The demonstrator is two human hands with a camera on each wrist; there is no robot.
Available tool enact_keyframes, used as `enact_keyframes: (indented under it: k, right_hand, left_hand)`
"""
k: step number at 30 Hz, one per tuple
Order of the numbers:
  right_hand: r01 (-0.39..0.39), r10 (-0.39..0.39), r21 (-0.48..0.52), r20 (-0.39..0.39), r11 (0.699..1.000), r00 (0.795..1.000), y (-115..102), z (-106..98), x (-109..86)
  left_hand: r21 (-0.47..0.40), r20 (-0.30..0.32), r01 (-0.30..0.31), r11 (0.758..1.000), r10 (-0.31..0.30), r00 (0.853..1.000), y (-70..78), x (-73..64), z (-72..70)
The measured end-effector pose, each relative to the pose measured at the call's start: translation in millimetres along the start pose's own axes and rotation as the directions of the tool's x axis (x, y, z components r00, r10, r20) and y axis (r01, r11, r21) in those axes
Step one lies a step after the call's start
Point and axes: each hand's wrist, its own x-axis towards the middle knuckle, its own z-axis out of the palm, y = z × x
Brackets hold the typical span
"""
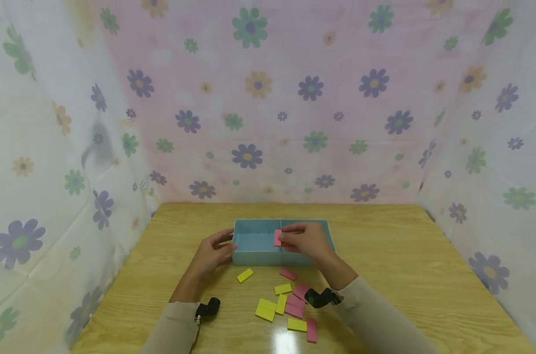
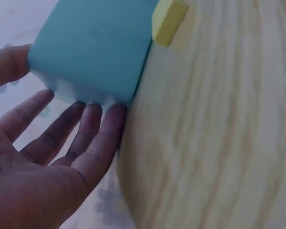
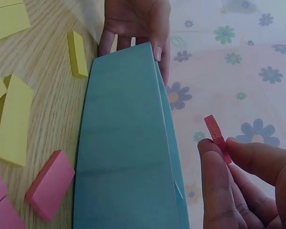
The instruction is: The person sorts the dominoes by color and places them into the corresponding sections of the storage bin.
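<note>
A light blue two-compartment box (image 1: 256, 258) stands on the table. Above its divider, my right hand (image 1: 309, 242) pinches a pink block (image 1: 277, 238) between thumb and fingers. The right wrist view shows the same pink block (image 3: 212, 126) edge-on, raised over the box rim. My left hand (image 1: 211, 254) touches the box's left end; in the left wrist view its nearly straight fingers (image 2: 97, 138) rest against the end wall, with the thumb by the rim. Much of the right compartment's inside is hidden behind my right hand.
Several yellow blocks (image 1: 265, 309) and pink blocks (image 1: 295, 306) lie in front of the box. One yellow block (image 1: 245, 275) is apart, near the box's front left. Flowered cloth (image 1: 290, 98) walls the table's back and sides.
</note>
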Motion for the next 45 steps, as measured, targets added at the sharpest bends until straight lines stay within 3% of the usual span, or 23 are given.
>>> enact_keyframes:
  k: [4, 12, 16, 20, 25, 35, 45]
  right_hand:
    - [-0.019, 0.019, 0.004, 0.008, 1.0, 1.0, -4.3, 8.0, 6.0]
    - [-0.032, 0.032, 0.004, 0.051, 0.999, 0.998, -13.6, 26.4, 22.3]
    - [-0.053, 0.055, -0.021, 0.06, 0.998, 0.997, -15.8, 37.2, 30.3]
    - [-0.064, 0.066, -0.048, 0.052, 0.997, 0.996, -20.7, 46.9, 34.8]
    - [-0.077, 0.081, -0.093, 0.037, 0.993, 0.996, -27.2, 56.8, 40.1]
    - [-0.067, 0.076, -0.145, 0.053, 0.987, 0.996, -23.8, 71.5, 54.3]
    - [-0.079, 0.084, -0.186, 0.02, 0.979, 0.996, -16.1, 80.9, 60.7]
  left_hand:
    - [0.023, -0.022, 0.001, 1.0, 0.0, 1.0, 2.1, 0.9, 2.0]
    - [0.113, -0.133, 0.043, 0.993, -0.028, 0.991, 6.9, 6.4, 6.2]
    - [0.112, -0.115, 0.061, 0.992, -0.048, 0.992, 9.4, 7.2, 5.3]
    - [0.045, -0.073, 0.075, 0.996, -0.071, 0.995, 11.7, 7.0, 4.2]
    - [0.038, -0.048, 0.066, 0.997, -0.064, 0.997, 11.8, 7.0, 3.1]
    - [0.033, -0.031, 0.059, 0.998, -0.058, 0.998, 13.4, 6.7, 0.6]
    - [0.028, -0.023, 0.055, 0.998, -0.054, 0.998, 12.0, 8.0, 1.3]
